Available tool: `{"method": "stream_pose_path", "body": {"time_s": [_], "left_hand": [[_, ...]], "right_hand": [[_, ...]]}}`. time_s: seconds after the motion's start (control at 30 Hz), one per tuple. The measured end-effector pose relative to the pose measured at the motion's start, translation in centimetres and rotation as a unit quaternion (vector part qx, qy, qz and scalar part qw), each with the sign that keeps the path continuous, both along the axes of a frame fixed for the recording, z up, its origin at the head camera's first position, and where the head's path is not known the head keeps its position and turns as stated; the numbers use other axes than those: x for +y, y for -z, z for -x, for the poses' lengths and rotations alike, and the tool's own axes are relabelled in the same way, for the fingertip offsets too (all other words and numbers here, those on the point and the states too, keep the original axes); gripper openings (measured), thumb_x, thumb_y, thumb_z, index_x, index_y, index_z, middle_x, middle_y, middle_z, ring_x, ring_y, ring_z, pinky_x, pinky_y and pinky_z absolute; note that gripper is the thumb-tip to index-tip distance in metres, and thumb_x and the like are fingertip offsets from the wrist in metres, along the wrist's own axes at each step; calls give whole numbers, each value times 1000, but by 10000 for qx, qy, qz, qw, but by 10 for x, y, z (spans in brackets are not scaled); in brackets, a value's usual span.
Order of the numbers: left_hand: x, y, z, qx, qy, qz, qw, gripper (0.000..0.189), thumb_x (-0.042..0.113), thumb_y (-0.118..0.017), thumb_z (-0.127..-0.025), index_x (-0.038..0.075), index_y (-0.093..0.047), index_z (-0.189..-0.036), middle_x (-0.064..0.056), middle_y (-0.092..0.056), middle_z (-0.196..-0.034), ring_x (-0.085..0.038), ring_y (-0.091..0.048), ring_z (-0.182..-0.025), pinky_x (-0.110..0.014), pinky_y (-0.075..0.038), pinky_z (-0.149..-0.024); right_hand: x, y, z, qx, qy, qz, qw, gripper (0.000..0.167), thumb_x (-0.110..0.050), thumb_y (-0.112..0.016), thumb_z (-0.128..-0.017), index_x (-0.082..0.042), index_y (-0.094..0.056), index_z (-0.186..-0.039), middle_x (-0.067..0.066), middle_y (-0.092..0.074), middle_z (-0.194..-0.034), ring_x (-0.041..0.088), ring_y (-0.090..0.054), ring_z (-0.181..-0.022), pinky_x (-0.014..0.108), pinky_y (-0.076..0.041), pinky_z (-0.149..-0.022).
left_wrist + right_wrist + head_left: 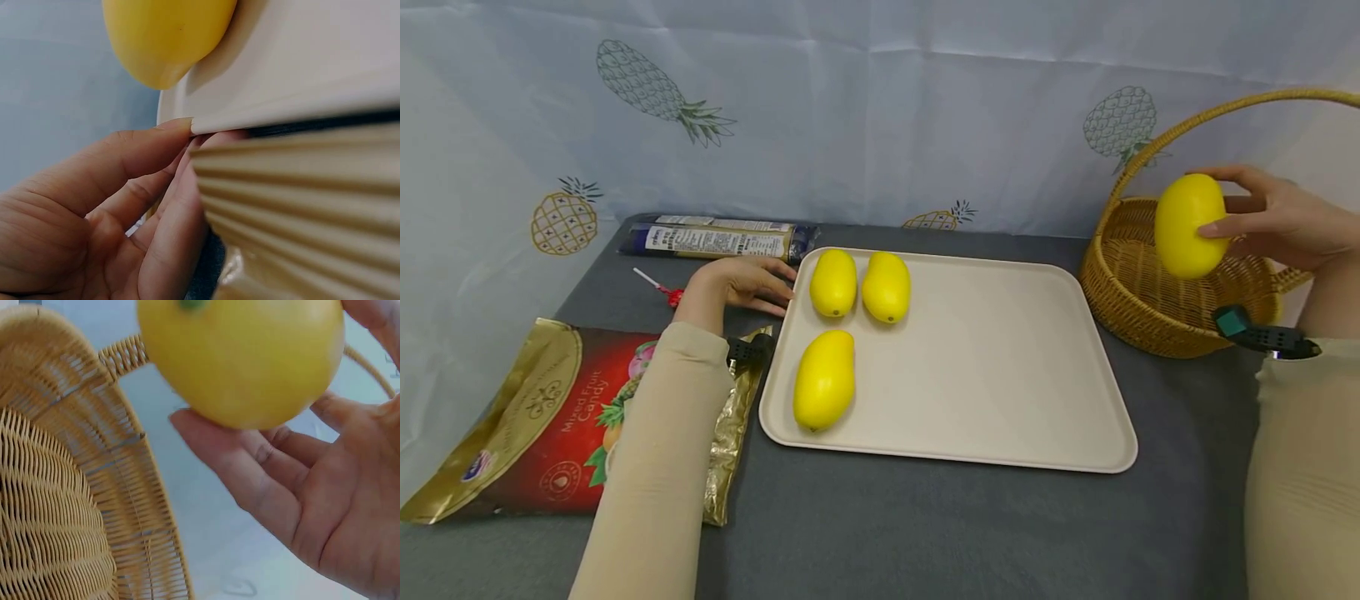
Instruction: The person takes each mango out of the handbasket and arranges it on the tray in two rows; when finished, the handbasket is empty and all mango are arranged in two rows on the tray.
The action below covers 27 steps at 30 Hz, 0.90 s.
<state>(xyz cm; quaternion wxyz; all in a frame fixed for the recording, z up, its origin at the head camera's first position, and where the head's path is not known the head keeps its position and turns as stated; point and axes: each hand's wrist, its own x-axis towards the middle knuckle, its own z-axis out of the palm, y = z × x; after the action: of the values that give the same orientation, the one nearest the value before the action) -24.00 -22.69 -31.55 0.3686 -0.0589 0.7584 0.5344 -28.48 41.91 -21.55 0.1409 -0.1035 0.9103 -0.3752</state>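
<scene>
My right hand (1288, 212) grips a yellow mango (1191, 225), thumb on one side and fingers on the other, over the wicker basket (1097, 279). In the right wrist view, the mango (244, 362) sits between thumb and fingers, apart from the basket. At the left side of the beige tray (977, 367), my left hand (745, 283) holds the rim; the left wrist view shows the thumb at the rim (262, 115) and fingers beneath it. Three mangoes lie on the tray: two side by side at the back (833, 283), one nearer the front (825, 381).
Left of the tray lies a red and gold candy bag (580, 417), partly hidden by my left sleeve. A lollipop (662, 287) is beside my left wrist. Dark blue packets (722, 237) lie at the back, before a pineapple-print curtain (850, 125). The basket's tall handle (1225, 104) arches upward.
</scene>
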Motion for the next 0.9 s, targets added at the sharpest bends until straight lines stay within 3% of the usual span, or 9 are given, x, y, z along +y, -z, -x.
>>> {"method": "stream_pose_path", "body": {"time_s": [0.47,0.67,0.9], "left_hand": [[0,0,1,-23,18,-7,10000,64,8,-60,-98,6,-25,-152,-12,-51,-128,-13,-69,-94,-30,-63,-94],[-1,0,0,-41,21,-14,10000,64,8,-60,-98,7,-25,-152,-12,-50,-130,-12,-69,-93,-30,-63,-94],[0,0,0,-42,29,-16,10000,63,8,-59,-99,7,-25,-152,-12,-50,-129,-12,-69,-93,-29,-63,-94]], "right_hand": [[-60,-12,-14,226,-718,621,9952,74,4,-54,-95,-29,-19,-151,-8,-52,-124,11,-68,-88,20,-62,-72],[-99,-13,-26,137,-1046,618,9925,75,1,-56,-96,-30,-18,-153,-3,-57,-123,17,-69,-87,23,-62,-73],[-139,-4,-34,-73,-1247,272,9918,80,-8,-62,-95,-39,-17,-153,-1,-51,-130,15,-63,-107,26,-59,-83]]}}
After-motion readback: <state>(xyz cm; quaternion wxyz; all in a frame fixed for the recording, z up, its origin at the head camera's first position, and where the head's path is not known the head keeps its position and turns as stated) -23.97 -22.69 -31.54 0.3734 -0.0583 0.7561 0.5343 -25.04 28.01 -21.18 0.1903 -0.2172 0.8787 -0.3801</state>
